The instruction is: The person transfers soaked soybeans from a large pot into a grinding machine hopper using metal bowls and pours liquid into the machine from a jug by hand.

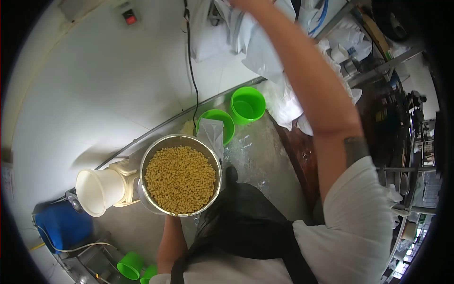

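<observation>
In the head view, your pot [208, 154] sits in front of you, beside the apron [241, 227], its mouth turned up to the camera. Pale yellow pieces [179, 180] fill it broadly from side to side, with a band of bare metal showing below the rim; keeping it mouth-up probably stops them spilling. Your left forearm [171, 241] runs up to the near side and disappears behind the pot. It looks placed to bear the weight close to your body, but the left hand is hidden, so I cannot tell how its fingers are set.

Your right arm [302, 71] stretches up past the white bags [283, 102]. The right hand is cut off by the top edge, so I cannot tell whether it grips anything. With the pot apparently carried on the left, that arm seems free to reach far.

Beyond the pot, two green tubs stand by the wall [142, 71], one far [248, 98] and one nearer, likely there to leave the floor [260, 156] around your feet open. A white bucket [109, 187] is to the pot's left.
</observation>
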Demonstrator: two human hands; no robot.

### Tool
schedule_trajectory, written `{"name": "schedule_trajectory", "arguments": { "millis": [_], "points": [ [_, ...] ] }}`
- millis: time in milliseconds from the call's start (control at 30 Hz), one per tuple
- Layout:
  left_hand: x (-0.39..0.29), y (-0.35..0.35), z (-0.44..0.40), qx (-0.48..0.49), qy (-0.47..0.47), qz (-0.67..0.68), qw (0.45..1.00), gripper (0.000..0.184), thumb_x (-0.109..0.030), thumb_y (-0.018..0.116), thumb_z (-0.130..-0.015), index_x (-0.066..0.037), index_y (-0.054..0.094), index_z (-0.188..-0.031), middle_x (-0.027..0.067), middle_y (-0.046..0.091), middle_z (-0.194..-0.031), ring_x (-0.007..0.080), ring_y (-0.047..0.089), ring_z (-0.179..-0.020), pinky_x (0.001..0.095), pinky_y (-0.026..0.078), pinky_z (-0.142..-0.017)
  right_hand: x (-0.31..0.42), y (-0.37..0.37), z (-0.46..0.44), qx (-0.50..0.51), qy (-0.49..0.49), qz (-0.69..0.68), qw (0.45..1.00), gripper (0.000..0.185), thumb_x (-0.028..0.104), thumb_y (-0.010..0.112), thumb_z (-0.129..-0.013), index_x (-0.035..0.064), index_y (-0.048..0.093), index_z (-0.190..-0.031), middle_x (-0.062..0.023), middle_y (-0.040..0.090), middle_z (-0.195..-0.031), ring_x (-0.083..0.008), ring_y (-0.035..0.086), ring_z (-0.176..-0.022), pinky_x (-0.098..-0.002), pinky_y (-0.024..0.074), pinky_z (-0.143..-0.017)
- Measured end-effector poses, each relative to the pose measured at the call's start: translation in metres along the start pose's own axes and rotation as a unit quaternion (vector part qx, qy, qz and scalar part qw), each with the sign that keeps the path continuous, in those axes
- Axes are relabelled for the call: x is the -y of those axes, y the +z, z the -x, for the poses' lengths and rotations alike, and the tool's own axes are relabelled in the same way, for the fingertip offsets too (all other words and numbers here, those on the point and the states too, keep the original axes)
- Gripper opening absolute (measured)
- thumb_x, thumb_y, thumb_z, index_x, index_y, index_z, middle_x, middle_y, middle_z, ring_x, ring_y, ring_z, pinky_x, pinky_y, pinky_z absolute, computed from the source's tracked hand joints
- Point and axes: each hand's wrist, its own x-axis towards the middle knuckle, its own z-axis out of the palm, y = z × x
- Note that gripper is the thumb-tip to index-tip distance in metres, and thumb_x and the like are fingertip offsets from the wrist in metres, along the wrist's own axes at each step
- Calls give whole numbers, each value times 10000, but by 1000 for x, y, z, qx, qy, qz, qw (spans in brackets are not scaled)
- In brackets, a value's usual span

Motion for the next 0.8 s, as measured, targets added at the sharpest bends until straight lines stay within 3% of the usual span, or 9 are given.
{"name": "schedule_trajectory", "arguments": {
  "millis": [67, 133, 167, 300, 367, 500, 567, 700, 800],
  "points": [
    [0, 2, -2, -11, 1, -13, 1000, 426, -397, 496, -1070, -32, 713, -1109, 131, 736, -925, 261, 695, -802, 434, 572, -756, 8, 14, 125, 233, 151, -146, 949, 353, 427, 584, -1013, 109, 726, -1067, -185, 728, -894, -375, 717, -842, -505, 559, -835],
    [2, -1, -1, -24, 0, -22, 999, 425, -397, 496, -1070, -33, 713, -1107, 131, 736, -923, 261, 695, -802, 434, 572, -757, 16, 37, 289, 355, 218, -216, 883, 364, 409, 568, -1023, 70, 694, -1064, -211, 723, -972, -392, 711, -908, -510, 549, -829],
    [5, -4, 1, -32, 1, -25, 999, 425, -396, 496, -1070, -33, 713, -1106, 131, 736, -923, 261, 695, -802, 434, 571, -758, 34, 15, 324, 501, 272, -187, 800, 351, 370, 560, -1019, 44, 685, -1044, -222, 718, -1000, -404, 706, -932, -508, 543, -827],
    [-2, -30, 12, -65, 8, -52, 996, 422, -395, 495, -1070, -34, 713, -1102, 129, 735, -920, 261, 694, -803, 435, 570, -761, 24, 5, 561, 515, 465, -183, 696, 341, 335, 612, -956, 12, 703, -898, -233, 711, -851, -396, 715, -897, -501, 530, -759],
    [-12, -46, 14, -88, 19, -69, 994, 421, -394, 495, -1070, -35, 713, -1100, 129, 735, -918, 261, 694, -804, 435, 570, -762, 14, 15, 670, 463, 670, -183, 551, 531, 381, 683, -902, 1, 633, -1269, -209, 709, -933, -355, 693, -676, -433, 568, -678],
    [-36, -73, 13, -139, 47, -112, 983, 419, -393, 494, -1070, -37, 713, -1096, 127, 735, -916, 261, 693, -804, 435, 569, -764, -4, 64, 810, 508, 663, -76, 545, 679, 387, 718, -887, 3, 555, -1423, -235, 711, -1070, -359, 712, -773, -422, 586, -719],
    [-47, -85, 17, -166, 58, -132, 976, 418, -393, 494, -1070, -37, 713, -1094, 127, 734, -914, 261, 693, -805, 436, 568, -766, -4, 110, 865, 473, 633, 9, 613, 778, 404, 726, -885, 15, 467, -1506, -253, 680, -1172, -332, 713, -868, -425, 591, -727],
    [-59, -97, 21, -217, 75, -164, 959, 416, -391, 494, -1071, -39, 713, -1090, 126, 734, -911, 261, 693, -806, 436, 567, -768, -4, 174, 876, 293, 797, -106, 517, 816, 345, 735, -894, 52, 328, -1538, -292, 639, -1282, -405, 713, -1072, -456, 612, -780],
    [-63, -103, 25, -238, 81, -168, 953, 414, -390, 493, -1071, -40, 713, -1087, 125, 733, -909, 261, 692, -806, 436, 567, -770, -18, 195, 872, 234, 848, -61, 472, 793, 288, 711, -913, 104, 271, -1546, -286, 623, -1309, -427, 707, -1075, -465, 622, -732]
  ]
}}
